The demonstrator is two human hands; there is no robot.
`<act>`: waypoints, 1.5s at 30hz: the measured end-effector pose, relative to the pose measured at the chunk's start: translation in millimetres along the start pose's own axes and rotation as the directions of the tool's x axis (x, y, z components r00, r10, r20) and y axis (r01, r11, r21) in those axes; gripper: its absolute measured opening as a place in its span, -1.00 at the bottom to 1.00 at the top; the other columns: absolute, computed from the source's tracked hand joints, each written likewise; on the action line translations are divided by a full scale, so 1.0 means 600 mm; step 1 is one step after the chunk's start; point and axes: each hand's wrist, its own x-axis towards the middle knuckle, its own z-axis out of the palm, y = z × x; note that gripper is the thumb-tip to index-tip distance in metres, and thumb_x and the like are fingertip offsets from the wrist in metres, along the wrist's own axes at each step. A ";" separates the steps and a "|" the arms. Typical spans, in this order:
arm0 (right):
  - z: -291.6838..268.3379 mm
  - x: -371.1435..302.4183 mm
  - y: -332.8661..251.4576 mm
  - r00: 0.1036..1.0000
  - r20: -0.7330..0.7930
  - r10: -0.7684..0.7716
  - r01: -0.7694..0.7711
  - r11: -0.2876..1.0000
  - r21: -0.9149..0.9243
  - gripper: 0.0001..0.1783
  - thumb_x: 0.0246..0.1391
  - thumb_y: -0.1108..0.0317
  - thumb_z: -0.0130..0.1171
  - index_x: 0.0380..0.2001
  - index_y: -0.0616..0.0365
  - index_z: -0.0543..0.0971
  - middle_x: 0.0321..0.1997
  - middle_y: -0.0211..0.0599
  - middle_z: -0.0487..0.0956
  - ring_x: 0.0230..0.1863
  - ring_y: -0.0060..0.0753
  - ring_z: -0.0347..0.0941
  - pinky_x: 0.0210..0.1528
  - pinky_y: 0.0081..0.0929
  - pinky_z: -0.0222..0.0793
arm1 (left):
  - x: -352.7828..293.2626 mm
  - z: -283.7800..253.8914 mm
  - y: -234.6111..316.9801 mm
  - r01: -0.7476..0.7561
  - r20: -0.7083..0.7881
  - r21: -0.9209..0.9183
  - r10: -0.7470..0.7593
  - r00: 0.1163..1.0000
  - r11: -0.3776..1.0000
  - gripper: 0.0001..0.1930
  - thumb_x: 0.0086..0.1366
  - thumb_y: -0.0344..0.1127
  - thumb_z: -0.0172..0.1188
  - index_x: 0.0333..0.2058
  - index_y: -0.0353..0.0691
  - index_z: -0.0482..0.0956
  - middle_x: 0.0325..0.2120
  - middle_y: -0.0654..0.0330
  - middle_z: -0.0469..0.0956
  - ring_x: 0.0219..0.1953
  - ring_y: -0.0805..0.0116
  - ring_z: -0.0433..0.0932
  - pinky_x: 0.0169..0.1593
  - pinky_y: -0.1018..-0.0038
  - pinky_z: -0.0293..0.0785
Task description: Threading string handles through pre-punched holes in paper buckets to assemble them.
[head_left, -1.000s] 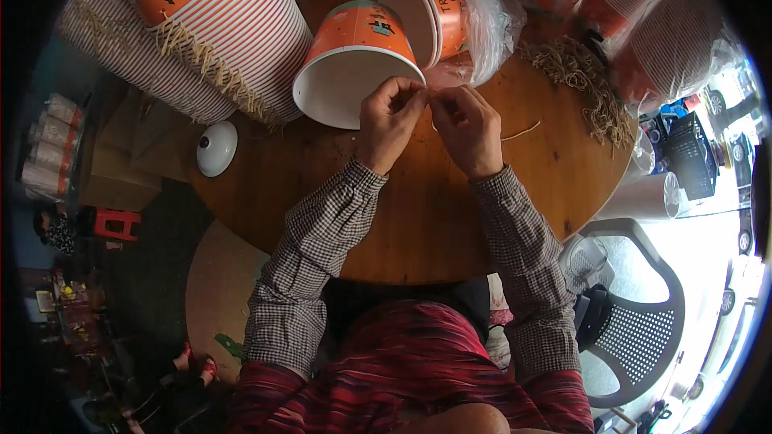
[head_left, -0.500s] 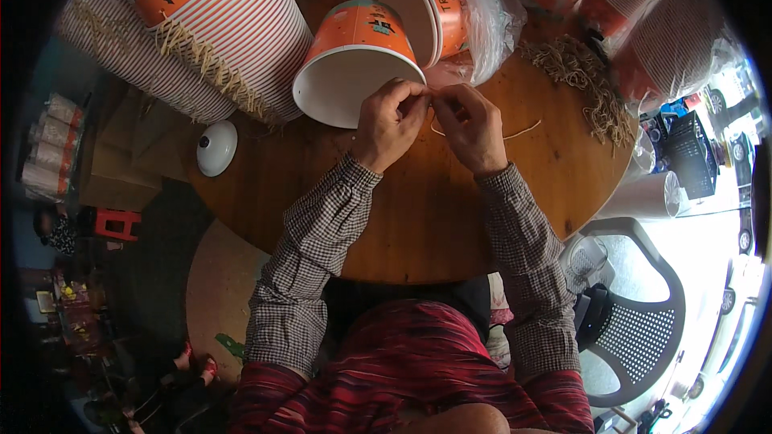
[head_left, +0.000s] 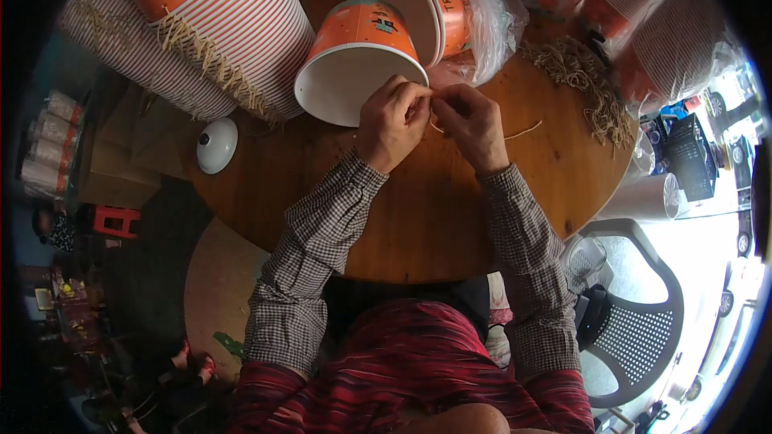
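Observation:
An orange paper bucket [head_left: 362, 30] with a white inside lies on its side, its mouth toward me. At the right of its rim my left hand [head_left: 392, 124] and my right hand [head_left: 473, 125] meet, fingertips pinched together. A thin tan cord [head_left: 524, 130] runs from between them, one end showing to the right of my right hand on the table. Both hands are closed on the cord; the exact spot where it meets the bucket rim is hidden by my fingers.
Tall stacks of nested buckets [head_left: 233, 24] with cord ties stand at the left, beside a white lid [head_left: 217, 146]. Behind lie more buckets [head_left: 414, 16] in a plastic bag [head_left: 492, 24]. A heap of loose cords [head_left: 575, 72] and wrapped bucket stacks [head_left: 671, 36] sit at the right.
My left hand has shifted very slightly to the right, and the bucket has moved a touch the same way. The pinch at the rim continues.

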 end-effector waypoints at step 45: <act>-0.006 0.001 -0.003 0.995 0.079 -0.069 0.045 0.959 0.280 -0.84 0.08 0.52 0.17 -0.23 0.27 0.49 -0.35 -0.38 0.56 -0.34 -0.63 0.49 -0.29 -0.64 0.46 | -0.005 -0.011 -0.021 0.676 0.555 -0.732 -0.501 0.664 0.087 -0.81 0.26 -0.34 0.13 -0.22 -0.33 0.54 -0.39 0.27 0.51 -0.41 0.53 0.42 -0.29 0.58 0.36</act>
